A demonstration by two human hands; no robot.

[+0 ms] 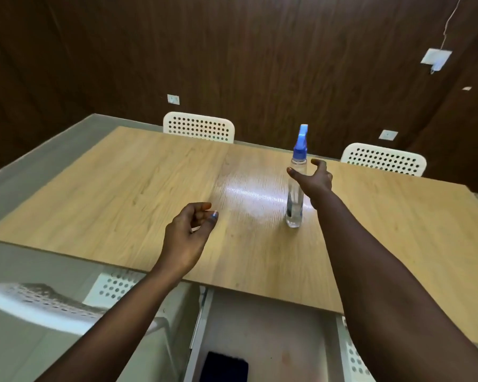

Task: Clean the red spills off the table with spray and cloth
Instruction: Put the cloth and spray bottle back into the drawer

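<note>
On the wooden table (149,188), right of centre, the spray bottle (296,188) stands upright, long axis vertical, blue nozzle on top. The right hand (313,179) is the nearer grip, spread open and empty just beside the bottle's upper body; the left hand (186,232) hangs loosely curled, empty, well apart.

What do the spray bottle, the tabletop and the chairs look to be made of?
Spray bottle: clear plastic by the look, since the table shows through it, with an opaque blue plastic trigger head. Tabletop: light wood-grain surface, likely laminate, semi-glossy given the glare patch. Chairs: white, perforated backs, probably plastic or painted metal.
</note>
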